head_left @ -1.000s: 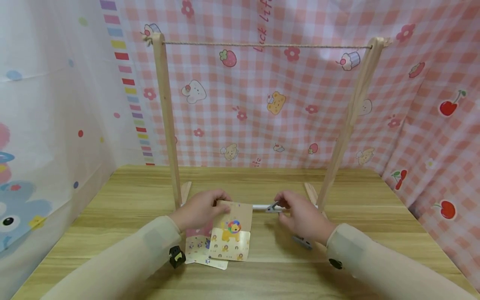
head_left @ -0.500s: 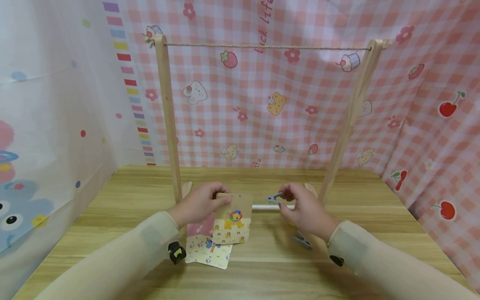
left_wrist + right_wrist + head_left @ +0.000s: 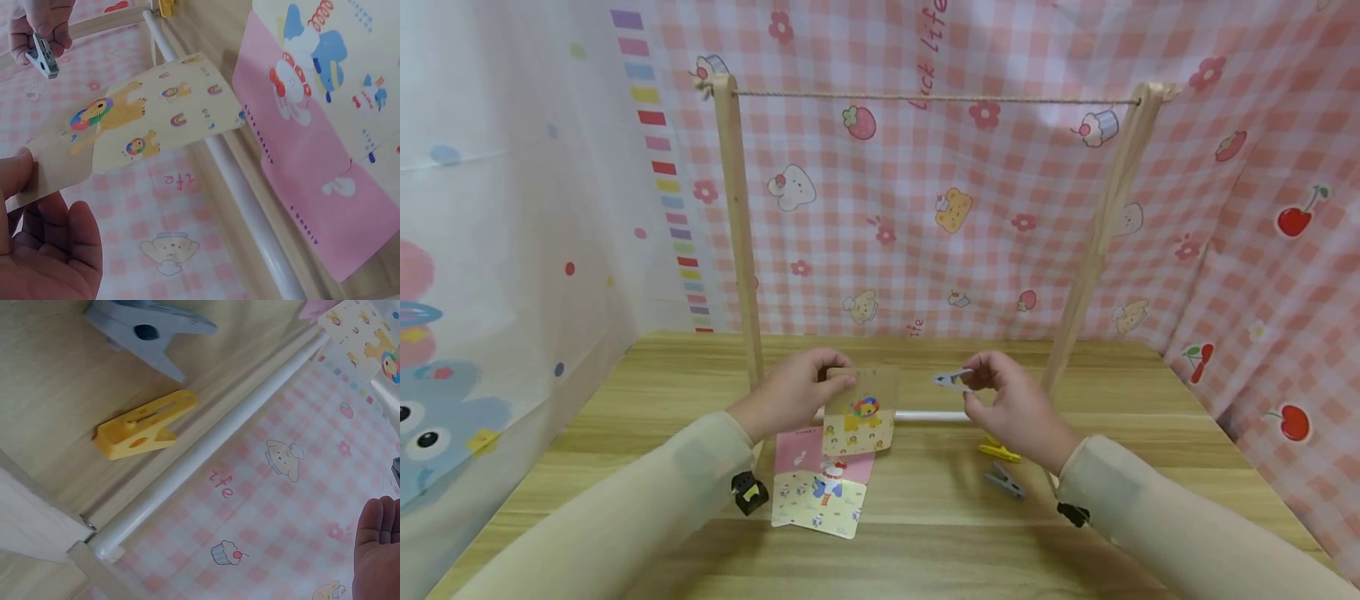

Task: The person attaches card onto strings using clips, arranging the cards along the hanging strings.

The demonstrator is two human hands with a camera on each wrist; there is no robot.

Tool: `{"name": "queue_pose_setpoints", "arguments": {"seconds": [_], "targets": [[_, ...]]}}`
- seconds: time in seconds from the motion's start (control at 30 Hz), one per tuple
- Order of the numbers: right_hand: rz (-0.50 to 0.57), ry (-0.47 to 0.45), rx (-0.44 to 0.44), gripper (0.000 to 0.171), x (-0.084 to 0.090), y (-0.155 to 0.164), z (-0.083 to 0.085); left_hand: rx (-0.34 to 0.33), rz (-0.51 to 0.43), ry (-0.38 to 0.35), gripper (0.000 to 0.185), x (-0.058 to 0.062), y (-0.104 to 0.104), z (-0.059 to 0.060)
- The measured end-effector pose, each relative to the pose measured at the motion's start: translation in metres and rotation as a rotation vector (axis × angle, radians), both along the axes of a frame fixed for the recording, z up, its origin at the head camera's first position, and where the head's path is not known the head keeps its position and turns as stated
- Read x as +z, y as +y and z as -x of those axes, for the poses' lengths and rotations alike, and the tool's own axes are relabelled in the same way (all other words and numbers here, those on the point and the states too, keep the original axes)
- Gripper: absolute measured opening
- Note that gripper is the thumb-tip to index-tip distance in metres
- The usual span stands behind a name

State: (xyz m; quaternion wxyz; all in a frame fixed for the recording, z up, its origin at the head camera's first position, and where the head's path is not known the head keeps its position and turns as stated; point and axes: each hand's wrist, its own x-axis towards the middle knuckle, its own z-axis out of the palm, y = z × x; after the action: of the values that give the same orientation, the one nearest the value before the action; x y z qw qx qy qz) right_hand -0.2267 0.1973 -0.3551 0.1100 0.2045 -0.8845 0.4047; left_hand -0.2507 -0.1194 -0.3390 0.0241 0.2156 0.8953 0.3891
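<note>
My left hand (image 3: 790, 393) pinches the top left corner of a beige lion card (image 3: 857, 421) between thumb and fingers. The left wrist view shows its rainbow-maned lion (image 3: 103, 115) and small rainbows. Held by my right hand (image 3: 1018, 410) is a grey clothespin (image 3: 952, 380), its nose pointing left toward the card. Both are above the table, a short gap apart. A pink and cream card (image 3: 820, 492) with a rabbit-like figure lies flat below the lion card. Right of it, a yellow clothespin (image 3: 1000, 451) and a second grey clothespin (image 3: 1004, 482) lie on the wood.
A wooden frame stands on the table (image 3: 917, 542), with a left post (image 3: 741, 242) and a right post (image 3: 1090, 258). Twine (image 3: 925, 97) is strung between their tops, and a white rod (image 3: 925, 416) joins them low down. Patterned cloth (image 3: 887, 267) hangs behind.
Both hands have risen and moved away from me, carrying the lion card and the grey clothespin. More of the pink card and the yellow clothespin now shows.
</note>
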Motion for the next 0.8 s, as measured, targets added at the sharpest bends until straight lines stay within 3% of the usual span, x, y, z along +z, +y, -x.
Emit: {"name": "queue_pose_setpoints", "arguments": {"seconds": [0.4, 0.8], "targets": [[0.123, 0.064, 0.041, 0.020, 0.014, -0.006, 0.006, 0.023, -0.032, 0.073, 0.012, 0.019, -0.003, 0.006], [0.142, 0.119, 0.035, 0.021, 0.032, -0.012, 0.008, 0.068, -0.025, 0.113, 0.011, 0.039, -0.006, 0.011]]}}
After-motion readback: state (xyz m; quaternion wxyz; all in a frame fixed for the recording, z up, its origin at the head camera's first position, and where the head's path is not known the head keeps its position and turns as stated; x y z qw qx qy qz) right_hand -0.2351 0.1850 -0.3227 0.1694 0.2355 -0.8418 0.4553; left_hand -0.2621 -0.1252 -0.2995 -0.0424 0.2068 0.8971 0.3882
